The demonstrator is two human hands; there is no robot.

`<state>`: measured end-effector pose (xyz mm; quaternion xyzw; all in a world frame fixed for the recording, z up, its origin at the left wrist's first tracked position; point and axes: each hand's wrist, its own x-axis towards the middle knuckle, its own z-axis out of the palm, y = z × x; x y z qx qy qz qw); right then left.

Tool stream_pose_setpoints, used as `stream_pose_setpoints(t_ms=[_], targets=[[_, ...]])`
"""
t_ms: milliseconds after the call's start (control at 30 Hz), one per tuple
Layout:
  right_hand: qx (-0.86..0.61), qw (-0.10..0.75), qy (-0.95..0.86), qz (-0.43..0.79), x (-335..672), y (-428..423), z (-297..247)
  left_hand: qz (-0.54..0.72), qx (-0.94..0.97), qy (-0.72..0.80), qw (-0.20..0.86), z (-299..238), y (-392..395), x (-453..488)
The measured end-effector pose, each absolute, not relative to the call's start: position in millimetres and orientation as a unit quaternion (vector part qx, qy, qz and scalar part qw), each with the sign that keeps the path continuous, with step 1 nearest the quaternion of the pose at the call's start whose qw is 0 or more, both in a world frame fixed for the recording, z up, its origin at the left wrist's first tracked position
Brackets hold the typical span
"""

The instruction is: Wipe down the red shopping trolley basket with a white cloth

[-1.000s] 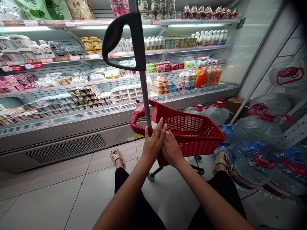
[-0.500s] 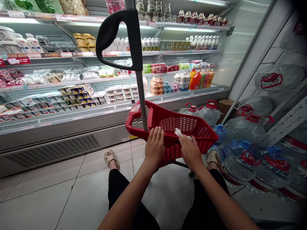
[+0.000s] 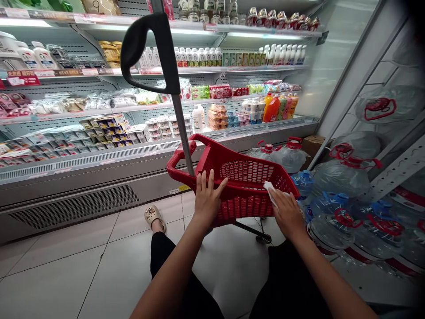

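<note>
In front of me stands a red plastic shopping basket [image 3: 247, 208] on wheels, with a black loop handle [image 3: 171, 57] on a grey metal pole [image 3: 183, 133]. My left hand [image 3: 207, 199] lies on the near rim close to the pole, fingers spread, holding nothing. Toward the basket's far right end, my right hand [image 3: 287, 212] presses a crumpled white wipe [image 3: 270, 190] against the near rim. Part of the wipe is hidden under the fingers. I see no goods inside the basket.
A refrigerated shelf [image 3: 159, 146] with yogurt cups, bottles and cartons runs across the back. Large water bottles [image 3: 332, 230] with red and blue handles crowd the right side. A black caster [image 3: 263, 238] rests on the tiled floor [image 3: 133, 266]. My clog-shod foot [image 3: 154, 217] is at left.
My right hand has slid the wipe rightward along the rim. My left hand's fingers have spread. The basket's handle has tilted and shifted left.
</note>
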<state>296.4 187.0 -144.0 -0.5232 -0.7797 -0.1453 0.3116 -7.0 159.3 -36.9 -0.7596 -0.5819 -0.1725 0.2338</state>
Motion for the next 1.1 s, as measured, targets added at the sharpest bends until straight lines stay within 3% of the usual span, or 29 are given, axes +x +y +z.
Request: stream_pose_setpoints(t_ms=[300, 633, 933, 1100], targets=[[-0.454, 0.326, -0.821, -0.116, 178.9, 178.9, -119.6, -0.158, -0.774, -0.574, 0.215, -57.3, 159.5, 19.9], [-0.531, 0.314, -0.774, -0.142, 304.3, 179.9, -149.4, -0.165, -0.764, -0.594, 0.190, -58.4, 172.6, -6.6], [-0.471, 0.316, -0.814, -0.125, 209.0, 181.8, -132.2, -0.173, -0.789, -0.563, 0.176, -81.8, 161.8, 32.8], [-0.464, 0.313, -0.821, -0.116, 237.8, 186.0, -130.9, -0.167, -0.800, -0.547, 0.181, -78.3, 164.7, 13.3]])
